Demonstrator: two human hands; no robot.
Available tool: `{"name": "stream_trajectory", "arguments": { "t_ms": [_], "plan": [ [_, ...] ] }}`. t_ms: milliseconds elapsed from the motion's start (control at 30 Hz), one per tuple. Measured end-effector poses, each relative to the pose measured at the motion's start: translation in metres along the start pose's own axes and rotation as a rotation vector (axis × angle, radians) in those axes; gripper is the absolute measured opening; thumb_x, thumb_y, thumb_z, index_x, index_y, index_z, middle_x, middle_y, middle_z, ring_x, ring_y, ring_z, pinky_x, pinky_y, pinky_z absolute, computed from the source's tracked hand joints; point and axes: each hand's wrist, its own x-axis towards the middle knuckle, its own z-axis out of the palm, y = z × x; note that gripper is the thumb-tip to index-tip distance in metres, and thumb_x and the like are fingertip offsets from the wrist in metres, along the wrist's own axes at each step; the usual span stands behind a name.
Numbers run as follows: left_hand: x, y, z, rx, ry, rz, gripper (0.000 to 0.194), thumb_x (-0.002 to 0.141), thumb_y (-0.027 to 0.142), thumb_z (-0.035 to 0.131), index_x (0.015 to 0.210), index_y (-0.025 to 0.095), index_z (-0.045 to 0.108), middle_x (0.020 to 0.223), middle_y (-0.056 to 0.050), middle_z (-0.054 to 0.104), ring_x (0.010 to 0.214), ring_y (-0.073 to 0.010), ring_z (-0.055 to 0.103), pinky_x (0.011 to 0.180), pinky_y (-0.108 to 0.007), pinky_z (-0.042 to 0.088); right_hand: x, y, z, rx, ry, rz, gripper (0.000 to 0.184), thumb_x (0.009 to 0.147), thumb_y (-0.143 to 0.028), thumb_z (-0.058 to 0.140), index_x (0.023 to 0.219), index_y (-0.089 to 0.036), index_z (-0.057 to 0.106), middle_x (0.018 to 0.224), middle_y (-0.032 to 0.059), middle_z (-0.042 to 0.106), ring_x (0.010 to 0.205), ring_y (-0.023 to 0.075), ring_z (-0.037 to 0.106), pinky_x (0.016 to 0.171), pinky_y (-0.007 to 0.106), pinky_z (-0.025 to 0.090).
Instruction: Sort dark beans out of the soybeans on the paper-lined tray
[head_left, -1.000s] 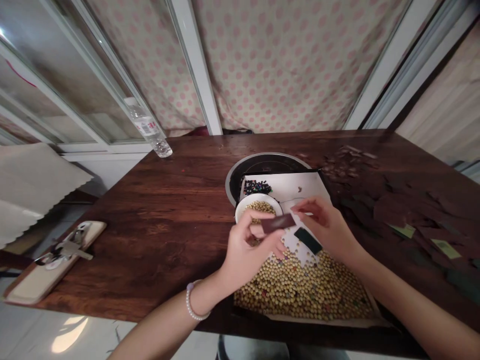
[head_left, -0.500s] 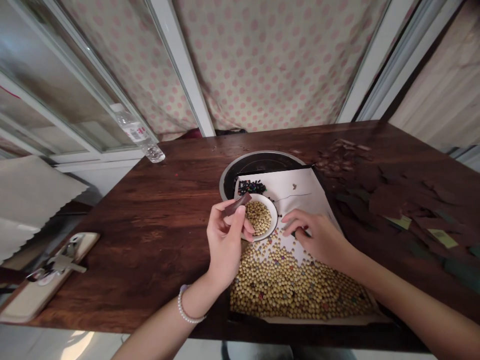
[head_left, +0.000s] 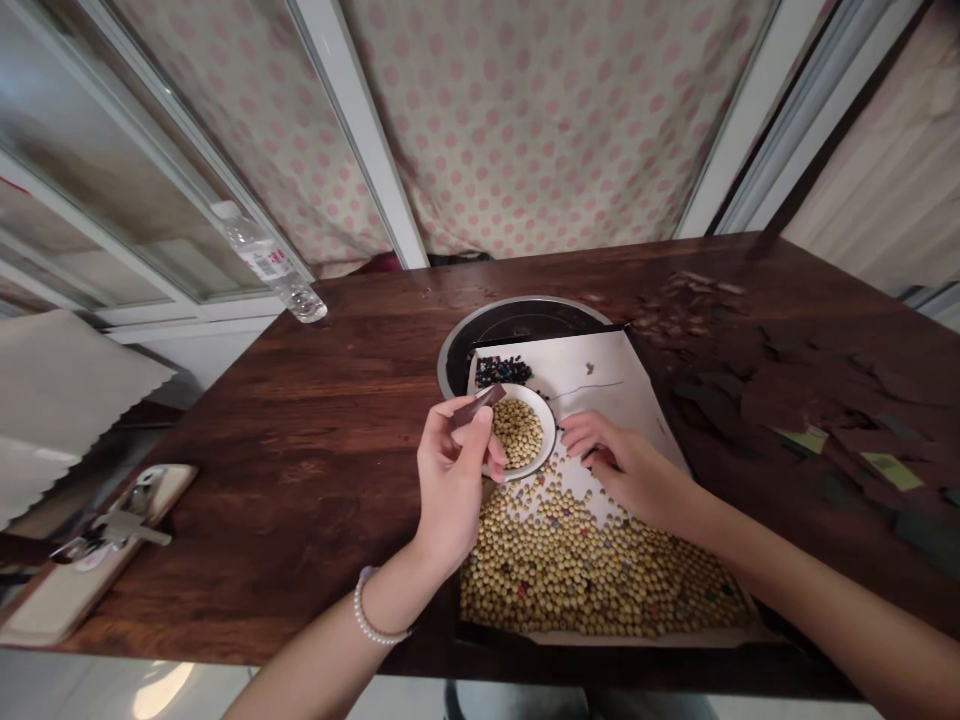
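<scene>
My left hand (head_left: 454, 478) is closed on a dark brown card strip (head_left: 478, 405), held just left of a small white bowl (head_left: 548, 433) with yellow beans in it. My right hand (head_left: 628, 468) lies palm down on the white sheet (head_left: 592, 375), fingers curled over a dark green piece that is almost hidden beneath them. A wide heap of yellow beans (head_left: 592, 565) mixed with small coloured beads covers the near part of the sheet. A little pile of dark beads (head_left: 504, 370) sits beyond the bowl.
The sheet rests over a round metal-rimmed inset (head_left: 517, 312) in the brown wooden table (head_left: 322, 420). Dark paper scraps (head_left: 817, 390) litter the right side. A plastic bottle (head_left: 266, 262) stands at the far left edge; a tray with keys (head_left: 97, 535) lies at left.
My left hand took the brown strip away to the left of the bowl. My right hand dropped onto the sheet over the green piece, then slid slightly toward the bowl.
</scene>
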Motion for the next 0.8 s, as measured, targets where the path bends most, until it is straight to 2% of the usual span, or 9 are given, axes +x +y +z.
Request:
{"name": "stream_trajectory", "arguments": {
  "t_ms": [200, 300, 367, 433, 533, 600, 667, 800],
  "plan": [
    [0.000, -0.001, 0.000, 0.023, -0.016, -0.015, 0.020, 0.080, 0.025, 0.062, 0.095, 0.018, 0.052, 0.047, 0.007, 0.054, 0.036, -0.0030, 0.044, 0.037, -0.011, 0.035, -0.006, -0.009, -0.001, 0.176, -0.272, 0.073, 0.041, 0.071, 0.003, 0.033, 0.106, -0.017, 0.042, 0.084, 0.0048, 0.065, 0.072, 0.0140, 0.062, 0.068, 0.031, 0.049],
    [-0.001, 0.000, 0.001, 0.028, -0.017, -0.017, 0.020, 0.080, 0.025, 0.062, 0.095, 0.018, 0.052, 0.047, 0.007, 0.054, 0.036, -0.0029, 0.043, 0.037, -0.011, 0.035, -0.008, -0.013, -0.003, 0.343, -0.411, 0.149, 0.032, 0.072, 0.001, 0.034, 0.096, -0.017, 0.043, 0.080, 0.0041, 0.066, 0.066, 0.0130, 0.063, 0.061, 0.028, 0.049],
    [-0.001, 0.001, 0.001, 0.031, -0.016, -0.022, 0.019, 0.080, 0.024, 0.062, 0.094, 0.018, 0.052, 0.046, 0.007, 0.054, 0.036, -0.0029, 0.043, 0.037, -0.010, 0.034, -0.007, -0.015, -0.004, 0.404, -0.444, 0.196, 0.025, 0.072, -0.001, 0.034, 0.087, -0.017, 0.045, 0.076, 0.0036, 0.066, 0.062, 0.0122, 0.062, 0.056, 0.025, 0.048],
    [-0.001, 0.002, 0.001, 0.031, -0.017, -0.024, 0.018, 0.080, 0.024, 0.062, 0.094, 0.018, 0.051, 0.046, 0.007, 0.053, 0.036, -0.0029, 0.044, 0.036, -0.010, 0.034, -0.004, -0.016, -0.006, 0.342, -0.348, 0.201, 0.021, 0.071, -0.002, 0.036, 0.078, -0.017, 0.049, 0.070, 0.0023, 0.063, 0.059, 0.0114, 0.060, 0.053, 0.023, 0.046],
    [0.000, 0.002, 0.002, 0.024, -0.013, -0.027, 0.019, 0.080, 0.025, 0.063, 0.094, 0.018, 0.052, 0.046, 0.007, 0.054, 0.036, -0.0031, 0.044, 0.036, -0.010, 0.034, 0.000, -0.015, -0.013, 0.082, -0.061, 0.141, 0.016, 0.071, -0.007, 0.042, 0.073, -0.018, 0.053, 0.066, 0.0005, 0.059, 0.058, 0.0112, 0.055, 0.053, 0.023, 0.043],
    [0.000, 0.002, 0.001, 0.019, -0.012, -0.035, 0.020, 0.079, 0.025, 0.064, 0.093, 0.019, 0.052, 0.046, 0.007, 0.054, 0.036, -0.0032, 0.044, 0.036, -0.010, 0.034, 0.000, -0.010, -0.023, -0.098, 0.073, 0.109, 0.010, 0.071, -0.011, 0.048, 0.073, -0.018, 0.054, 0.068, 0.0003, 0.059, 0.059, 0.0116, 0.054, 0.053, 0.023, 0.042],
    [0.000, 0.002, 0.001, 0.019, -0.016, -0.041, 0.019, 0.079, 0.025, 0.064, 0.093, 0.019, 0.052, 0.046, 0.006, 0.055, 0.036, -0.0031, 0.044, 0.036, -0.010, 0.034, -0.002, -0.003, -0.033, -0.257, 0.089, 0.109, 0.006, 0.070, -0.016, 0.055, 0.074, -0.019, 0.054, 0.069, -0.0001, 0.058, 0.058, 0.0118, 0.053, 0.053, 0.024, 0.041],
    [0.000, 0.001, 0.001, 0.016, -0.018, -0.039, 0.019, 0.080, 0.025, 0.063, 0.094, 0.018, 0.051, 0.047, 0.006, 0.055, 0.036, -0.0030, 0.043, 0.036, -0.011, 0.035, -0.010, 0.010, -0.047, -0.462, -0.081, 0.173, 0.022, 0.061, -0.023, 0.068, 0.078, -0.021, 0.053, 0.066, -0.0013, 0.056, 0.058, 0.0138, 0.052, 0.053, 0.025, 0.037]
  ]
}}
